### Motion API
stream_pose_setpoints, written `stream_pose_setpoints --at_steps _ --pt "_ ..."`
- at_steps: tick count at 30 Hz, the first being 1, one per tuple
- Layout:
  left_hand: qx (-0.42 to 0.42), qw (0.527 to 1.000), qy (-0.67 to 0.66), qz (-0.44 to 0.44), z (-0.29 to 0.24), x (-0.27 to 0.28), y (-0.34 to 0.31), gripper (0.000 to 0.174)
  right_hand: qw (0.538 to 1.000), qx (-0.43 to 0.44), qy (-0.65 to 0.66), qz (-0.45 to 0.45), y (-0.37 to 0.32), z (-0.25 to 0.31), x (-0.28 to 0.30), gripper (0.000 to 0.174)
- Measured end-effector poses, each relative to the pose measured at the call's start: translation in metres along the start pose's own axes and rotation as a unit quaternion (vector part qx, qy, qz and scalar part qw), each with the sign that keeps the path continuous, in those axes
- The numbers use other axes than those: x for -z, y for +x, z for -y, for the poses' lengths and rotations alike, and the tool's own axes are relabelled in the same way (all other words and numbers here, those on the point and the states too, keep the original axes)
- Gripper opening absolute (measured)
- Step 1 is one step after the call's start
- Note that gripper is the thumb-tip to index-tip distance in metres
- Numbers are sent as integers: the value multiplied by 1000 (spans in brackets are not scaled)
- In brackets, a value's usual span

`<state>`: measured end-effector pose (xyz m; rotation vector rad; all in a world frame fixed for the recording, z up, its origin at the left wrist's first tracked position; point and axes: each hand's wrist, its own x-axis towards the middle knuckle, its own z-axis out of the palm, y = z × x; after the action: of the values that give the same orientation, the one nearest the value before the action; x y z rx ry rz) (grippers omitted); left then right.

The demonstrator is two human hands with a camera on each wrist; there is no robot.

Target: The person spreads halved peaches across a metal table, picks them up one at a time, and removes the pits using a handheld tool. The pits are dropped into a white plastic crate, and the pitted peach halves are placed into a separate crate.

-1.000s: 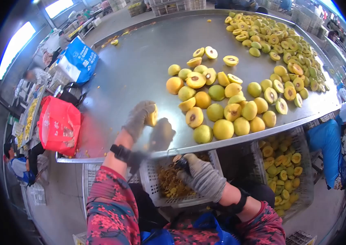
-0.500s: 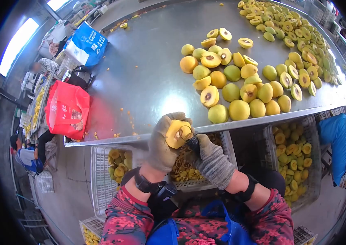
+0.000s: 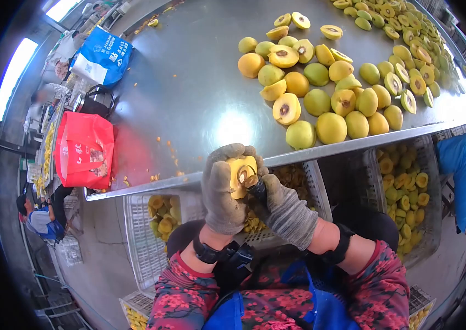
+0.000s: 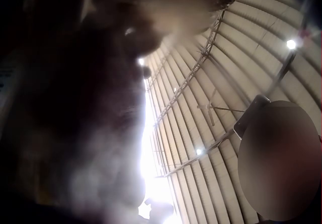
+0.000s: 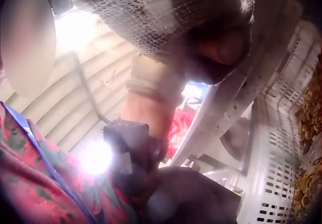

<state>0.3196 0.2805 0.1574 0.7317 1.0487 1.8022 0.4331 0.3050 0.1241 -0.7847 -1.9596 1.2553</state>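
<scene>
In the head view a gloved left hand (image 3: 223, 192) grips a yellow fruit piece (image 3: 239, 175) above the table's front edge, its cut face turned toward the right hand. The gloved right hand (image 3: 288, 212) holds a tool with a black handle (image 3: 257, 190); a thin curved wire at its end lies against the fruit's centre. The right wrist view shows the knitted glove (image 5: 166, 20) from close by, its fingers curled. In the left wrist view the near shapes are too dark and blurred to make out.
Whole and halved fruits (image 3: 331, 128) lie on the metal table (image 3: 189, 82), with a larger pile at the right. Red bag (image 3: 84, 151) and blue bag (image 3: 102, 56) stand at the left. Crates (image 3: 140, 242) of fruit and scraps sit below the edge; a person in blue (image 3: 457, 176) is at the right.
The left hand came from above the table to the right hand, bringing the fruit piece against the tool. Since half a second ago the fruit has turned slightly in the grip.
</scene>
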Motion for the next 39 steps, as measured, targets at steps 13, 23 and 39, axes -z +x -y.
stream_pose_setpoints --at_steps 13,23,39 --pt "-18 996 71 46 -5 11 4 39 997 19 67 18 -4 -5 -10 54" --pt "-36 992 117 41 -6 11 1 39 997 36 49 44 -7 -7 -10 51" --pt "86 987 71 112 -14 16 15 38 973 -151 123 124 -17 -9 -13 48"
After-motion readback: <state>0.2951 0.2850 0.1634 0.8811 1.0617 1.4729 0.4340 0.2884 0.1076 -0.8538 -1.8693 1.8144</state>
